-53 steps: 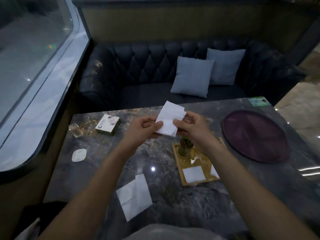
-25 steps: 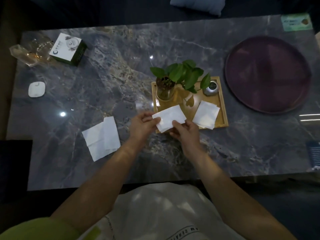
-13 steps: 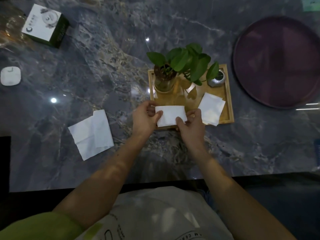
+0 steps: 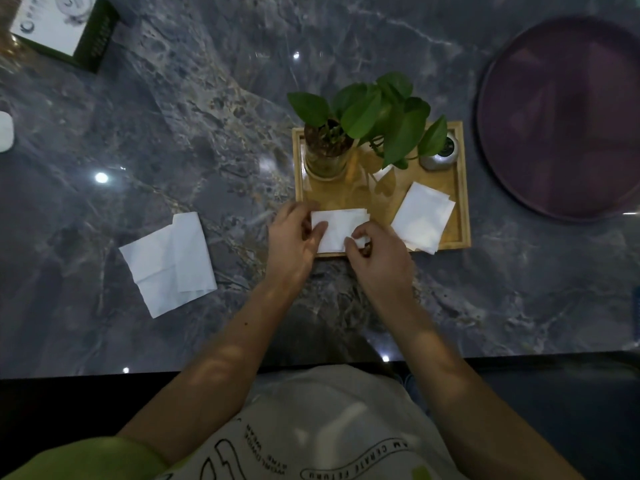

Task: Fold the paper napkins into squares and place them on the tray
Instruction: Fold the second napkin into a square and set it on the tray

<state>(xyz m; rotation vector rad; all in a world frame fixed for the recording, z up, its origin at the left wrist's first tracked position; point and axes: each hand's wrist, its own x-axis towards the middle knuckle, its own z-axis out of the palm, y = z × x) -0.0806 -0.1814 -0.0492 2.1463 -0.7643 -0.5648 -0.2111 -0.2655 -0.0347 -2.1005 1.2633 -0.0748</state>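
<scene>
Now, out to the left of your grip, well apart from it, a loose napkin (image 4: 168, 263) lies on the table (image 4: 173, 133), half-folded and rumpled, one flap doubled over. It looks thin and limp: it will crease at a touch and slide on that polished stone, so when its turn comes take it by two corners, not the middle.

Your left hand (image 4: 294, 245) has the folded napkin (image 4: 337, 228) by its left edge, thumb on top and fingers tucked beneath. The paper is pinched between both hands, low over the near left corner of the tray (image 4: 462, 188); whether it already touches the wood is hard to say. Your right hand (image 4: 379, 259) nips its near right corner between thumb and fingertips. So both hands are closed on the one napkin, and lightly, which is right: it weighs next to nothing, tears if pulled two ways, and springs open if you let the fold go too soon. I'd judge that pressing along the crease will serve better than tugging the edges.

Just right of your grip, a finished napkin (image 4: 422, 221) lies on the tray, tilted, one corner poking over the near rim. Beyond your grip stands the plant (image 4: 363, 116) in its glass; mind those leaves.

Far right, well apart, sits a dark round platter (image 4: 512, 181).
</scene>
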